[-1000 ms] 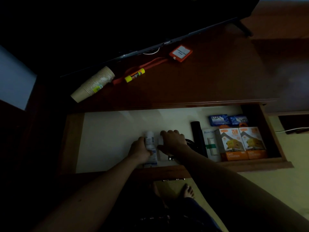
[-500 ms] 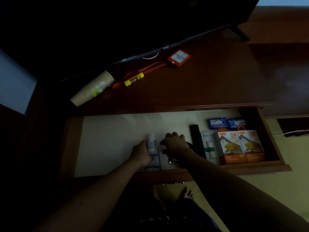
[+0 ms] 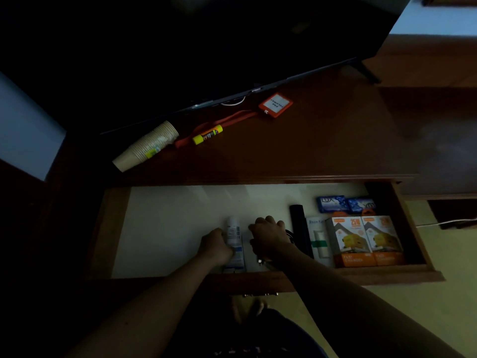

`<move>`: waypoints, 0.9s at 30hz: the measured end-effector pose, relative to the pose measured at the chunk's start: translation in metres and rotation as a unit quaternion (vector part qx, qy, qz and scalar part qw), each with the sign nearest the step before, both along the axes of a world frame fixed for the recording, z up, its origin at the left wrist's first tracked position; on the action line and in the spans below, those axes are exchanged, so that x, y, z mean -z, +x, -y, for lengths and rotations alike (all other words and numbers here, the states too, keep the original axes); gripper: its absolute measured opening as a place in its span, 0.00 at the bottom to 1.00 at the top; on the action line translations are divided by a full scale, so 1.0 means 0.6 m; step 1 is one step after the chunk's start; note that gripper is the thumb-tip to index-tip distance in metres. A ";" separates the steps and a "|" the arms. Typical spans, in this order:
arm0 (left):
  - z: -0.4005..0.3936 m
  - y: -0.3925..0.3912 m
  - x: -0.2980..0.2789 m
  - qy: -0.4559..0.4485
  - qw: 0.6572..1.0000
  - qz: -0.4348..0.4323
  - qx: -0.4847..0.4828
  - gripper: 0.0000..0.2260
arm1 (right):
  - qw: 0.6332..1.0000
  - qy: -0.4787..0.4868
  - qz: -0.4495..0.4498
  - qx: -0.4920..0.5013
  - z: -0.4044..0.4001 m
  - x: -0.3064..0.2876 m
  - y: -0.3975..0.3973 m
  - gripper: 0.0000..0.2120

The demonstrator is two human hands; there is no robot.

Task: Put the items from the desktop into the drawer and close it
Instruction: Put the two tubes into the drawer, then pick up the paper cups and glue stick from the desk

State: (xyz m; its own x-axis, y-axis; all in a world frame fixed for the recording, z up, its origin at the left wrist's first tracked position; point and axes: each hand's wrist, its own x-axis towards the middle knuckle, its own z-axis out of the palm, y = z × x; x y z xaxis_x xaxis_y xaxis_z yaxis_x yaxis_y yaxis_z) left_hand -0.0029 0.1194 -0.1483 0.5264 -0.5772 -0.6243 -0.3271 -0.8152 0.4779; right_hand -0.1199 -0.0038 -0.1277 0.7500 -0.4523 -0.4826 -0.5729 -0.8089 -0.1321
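Observation:
The wooden drawer (image 3: 387, 273) stands pulled out below the desktop, its floor white. My left hand (image 3: 215, 245) grips a white-and-blue tube (image 3: 233, 232) that lies near the drawer's front. Just right of it my right hand (image 3: 268, 237) rests curled over a dark cable bundle (image 3: 290, 235) with a small plug showing beneath it. On the desktop lie a stack of paper cups (image 3: 147, 146) on its side, a yellow glue stick (image 3: 207, 134) and an orange badge holder (image 3: 275, 104) with its red lanyard.
The drawer's right part holds a black cylinder (image 3: 299, 228), a white tube (image 3: 318, 237), two orange charger boxes (image 3: 366, 240) and blue soap bars (image 3: 346, 202). A dark TV screen (image 3: 206, 47) stands at the back of the desk. My bare feet show below the drawer.
Both hands stay in the drawer on the same items; the right hand has shifted slightly over the cable. The view has tilted a little.

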 end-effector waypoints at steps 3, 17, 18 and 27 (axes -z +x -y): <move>-0.001 0.004 -0.011 0.007 1.000 0.013 -0.025 0.23 | 1.000 0.006 0.008 -0.007 0.007 -0.009 0.004 0.18; 0.006 0.113 -0.164 -0.183 0.948 0.211 -0.151 0.12 | 0.946 0.059 0.317 0.025 0.009 -0.111 0.121 0.13; 0.011 0.129 -0.178 -0.194 0.939 0.234 -0.159 0.15 | 0.943 0.055 0.327 0.026 0.013 -0.122 0.137 0.13; 0.020 0.276 -0.217 -0.101 0.902 0.412 -0.077 0.27 | 0.974 -0.002 0.225 0.035 0.070 -0.176 0.276 0.31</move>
State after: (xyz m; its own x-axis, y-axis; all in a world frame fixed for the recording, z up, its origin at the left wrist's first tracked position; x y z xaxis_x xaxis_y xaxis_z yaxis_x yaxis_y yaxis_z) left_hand 0.1626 0.1076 -0.0179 0.8473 -0.5162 0.1249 -0.5297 -0.8044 0.2690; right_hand 0.0456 -0.0460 -0.0219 0.8530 -0.5102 -0.1102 -0.5105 -0.7714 -0.3800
